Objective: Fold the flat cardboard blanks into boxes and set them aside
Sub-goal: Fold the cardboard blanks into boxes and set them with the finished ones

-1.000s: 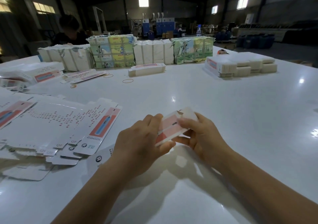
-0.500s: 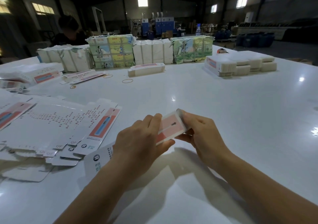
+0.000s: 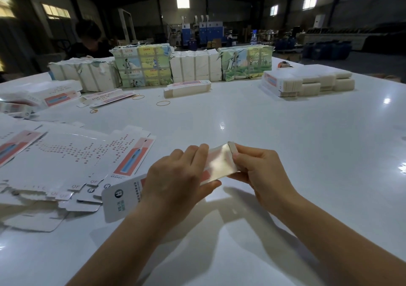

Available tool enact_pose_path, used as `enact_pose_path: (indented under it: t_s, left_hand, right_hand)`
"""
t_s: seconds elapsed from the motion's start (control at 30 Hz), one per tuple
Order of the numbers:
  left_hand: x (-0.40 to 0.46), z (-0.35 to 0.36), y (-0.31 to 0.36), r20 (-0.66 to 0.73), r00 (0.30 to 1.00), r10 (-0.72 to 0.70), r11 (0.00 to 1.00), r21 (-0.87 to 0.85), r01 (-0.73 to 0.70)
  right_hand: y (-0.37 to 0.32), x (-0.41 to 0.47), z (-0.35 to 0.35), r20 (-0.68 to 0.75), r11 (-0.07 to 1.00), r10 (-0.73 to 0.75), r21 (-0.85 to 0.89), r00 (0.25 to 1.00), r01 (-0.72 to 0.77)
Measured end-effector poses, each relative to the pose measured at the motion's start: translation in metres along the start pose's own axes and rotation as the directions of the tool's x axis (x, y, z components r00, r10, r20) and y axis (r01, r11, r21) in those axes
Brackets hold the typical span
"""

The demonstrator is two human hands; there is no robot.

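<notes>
I see a dim hall lit by a skylight (image 3: 182, 0) and high windows (image 3: 310, 1) — sharp glints on the glossy white surface (image 3: 285, 142). My hands (image 3: 175, 175) cast soft shadows; glare washes the box (image 3: 219, 164). Edges bow and blur — wide-angle distortion.

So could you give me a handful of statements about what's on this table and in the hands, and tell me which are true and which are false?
1. Both hands hold the same small box. True: the left hand and the right hand grip one half-folded box.
2. The flat printed blanks lie to the person's right. False: they are spread on the left side of the white table.
3. Loose rubber bands lie on the table. True.
4. The box in the hands rests flat on the table. False: it is held above it.
5. Wrapped bundles stand in a row at the far side. True.
</notes>
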State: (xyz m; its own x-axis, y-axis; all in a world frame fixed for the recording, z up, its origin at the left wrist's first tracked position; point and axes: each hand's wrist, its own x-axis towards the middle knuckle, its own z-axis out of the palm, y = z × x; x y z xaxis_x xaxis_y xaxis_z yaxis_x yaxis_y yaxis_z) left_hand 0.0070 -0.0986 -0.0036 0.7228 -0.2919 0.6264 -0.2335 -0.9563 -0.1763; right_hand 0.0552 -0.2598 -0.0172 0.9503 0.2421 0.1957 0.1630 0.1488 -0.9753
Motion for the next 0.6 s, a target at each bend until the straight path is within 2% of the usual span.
enact_pose_path:
  t_s: [0.1,0.23,0.33,0.47,0.6]
  left_hand:
    - [0.001,0.002,0.003,0.002,1.0,0.009,1.0,0.025,-0.009]
    - [0.001,0.003,0.009,-0.001,1.0,-0.024,0.999,0.028,0.024]
    - [0.002,0.004,0.013,-0.005,0.997,-0.076,0.997,0.016,0.076]
    - [0.001,0.006,0.017,-0.004,0.991,-0.136,0.99,0.04,0.136]
    - [0.0,0.004,0.021,-0.003,0.986,-0.168,0.985,0.032,0.168]
  right_hand:
    - [0.002,-0.001,0.002,-0.086,0.991,-0.063,-0.127,0.994,0.052]
    - [0.003,-0.004,0.009,-0.167,0.973,-0.135,-0.211,0.977,0.098]
    - [0.002,-0.01,0.015,-0.134,0.954,-0.179,-0.266,0.975,0.138]
    - [0.004,-0.016,0.02,-0.073,0.86,-0.29,-0.458,0.954,0.226]
    - [0.004,-0.018,0.019,-0.046,0.83,-0.31,-0.501,0.95,0.247]
